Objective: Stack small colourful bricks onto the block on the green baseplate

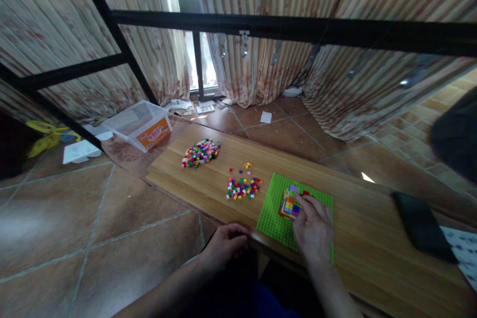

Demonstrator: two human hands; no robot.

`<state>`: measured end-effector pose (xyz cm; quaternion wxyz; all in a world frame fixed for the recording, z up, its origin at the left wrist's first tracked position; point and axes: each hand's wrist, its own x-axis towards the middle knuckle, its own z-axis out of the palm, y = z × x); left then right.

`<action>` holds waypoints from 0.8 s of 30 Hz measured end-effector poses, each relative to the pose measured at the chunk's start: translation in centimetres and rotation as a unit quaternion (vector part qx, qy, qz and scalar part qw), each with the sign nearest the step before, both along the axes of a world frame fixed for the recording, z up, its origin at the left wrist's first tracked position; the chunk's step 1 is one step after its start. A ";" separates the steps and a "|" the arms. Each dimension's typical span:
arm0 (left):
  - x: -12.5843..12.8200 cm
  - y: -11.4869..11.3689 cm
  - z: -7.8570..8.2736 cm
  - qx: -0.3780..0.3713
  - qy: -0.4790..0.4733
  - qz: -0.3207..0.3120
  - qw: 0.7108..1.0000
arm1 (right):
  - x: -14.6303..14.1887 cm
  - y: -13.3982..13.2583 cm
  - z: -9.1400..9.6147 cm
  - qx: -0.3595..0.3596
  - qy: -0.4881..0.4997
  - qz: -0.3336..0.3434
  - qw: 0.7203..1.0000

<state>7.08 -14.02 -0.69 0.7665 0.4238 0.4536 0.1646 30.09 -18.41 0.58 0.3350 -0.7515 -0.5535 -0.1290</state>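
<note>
A small block build [289,203] of many-coloured building bricks rises from a green studded baseplate [272,213] on the wooden table. Over its right side reaches my right hand [314,223], thumb and forefinger closed at a brick on its top; the hand covers part of the build. A dark red brick [306,193] sits on the plate just behind it. My left hand [226,244] rests at the table's near edge, left of the plate, with fingers curled in; whatever they may hold is hidden. Loose bricks [244,189] lie in a patch left of the plate.
A larger brick pile [201,152] is farther left on the table [179,179]. Beyond the table's left end stands a clear plastic box [139,124] with an orange label. A black flat object [424,226] and a printed sheet [462,248] lie at the right.
</note>
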 end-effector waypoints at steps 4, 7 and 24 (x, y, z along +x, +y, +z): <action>0.1 -0.1 0.4 -0.001 0.011 0.002 1.000 | 0.1 0.1 0.0 -0.005 0.020 0.010 1.000; 0.3 -0.1 1.0 0.006 0.005 -0.004 1.000 | 0.0 0.0 0.5 0.003 0.053 0.011 0.999; 5.2 -0.4 6.8 0.016 -0.153 -0.024 0.988 | -6.0 -5.5 4.5 -0.028 0.244 0.113 0.963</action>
